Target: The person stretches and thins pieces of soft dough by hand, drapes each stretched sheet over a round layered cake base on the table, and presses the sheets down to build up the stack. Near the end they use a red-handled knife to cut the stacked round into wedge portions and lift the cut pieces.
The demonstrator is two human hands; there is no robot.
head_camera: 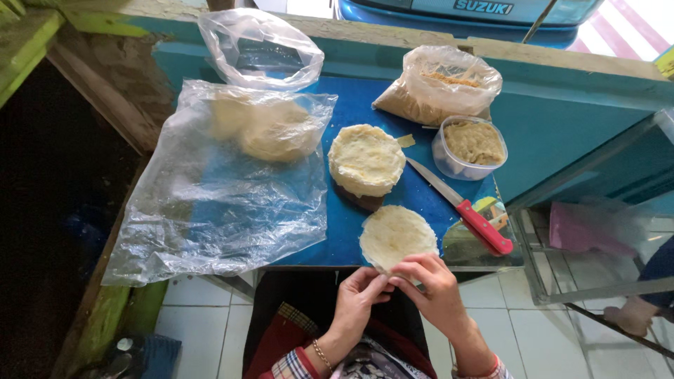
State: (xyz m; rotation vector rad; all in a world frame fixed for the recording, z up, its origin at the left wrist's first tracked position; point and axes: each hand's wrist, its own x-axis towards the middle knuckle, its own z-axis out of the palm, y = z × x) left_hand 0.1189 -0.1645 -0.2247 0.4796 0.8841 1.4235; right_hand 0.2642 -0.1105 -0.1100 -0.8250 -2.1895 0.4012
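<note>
Over blue table (365, 98), both hands (400, 284) pinch round wrapper (397, 235).

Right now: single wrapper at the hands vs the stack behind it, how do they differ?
The single wrapper is one thin sheet, pinched at its near edge by the left hand and right hand; the stack is thick, many-layered and untouched. The wrapper overhangs the counter edge; the stack sits farther back. Both are round and pale.

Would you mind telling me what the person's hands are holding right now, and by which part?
Both the left hand and the right hand pinch the near edge of a thin round pale wrapper, which lies flat on the blue table.
</note>
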